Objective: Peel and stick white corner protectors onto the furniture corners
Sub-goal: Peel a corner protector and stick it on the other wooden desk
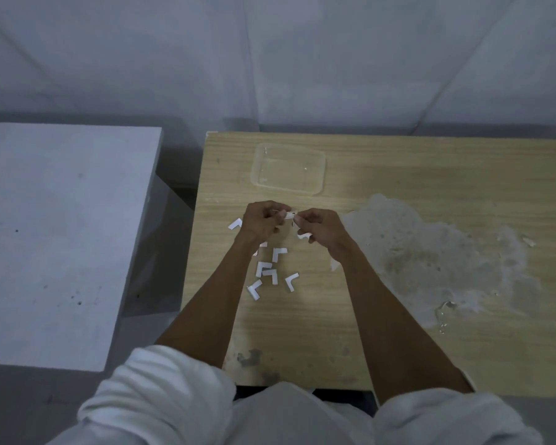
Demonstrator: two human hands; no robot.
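My left hand [261, 220] and my right hand [318, 228] meet above the wooden table [398, 175], both pinching one small white corner protector [290, 215] between their fingertips. Several more white L-shaped corner protectors [278, 253] lie loose on the wood under and between my forearms, with one [235, 224] just left of my left hand. Another white piece [303, 236] shows below my right fingers; whether it rests on the table or hangs from my hand is unclear.
A clear plastic container lid [289, 168] lies near the table's far edge. A large worn, peeling patch [437, 252] covers the table's right side. A grey-white table [55, 236] stands to the left across a dark gap. A white cloth backdrop [270, 59] hangs behind.
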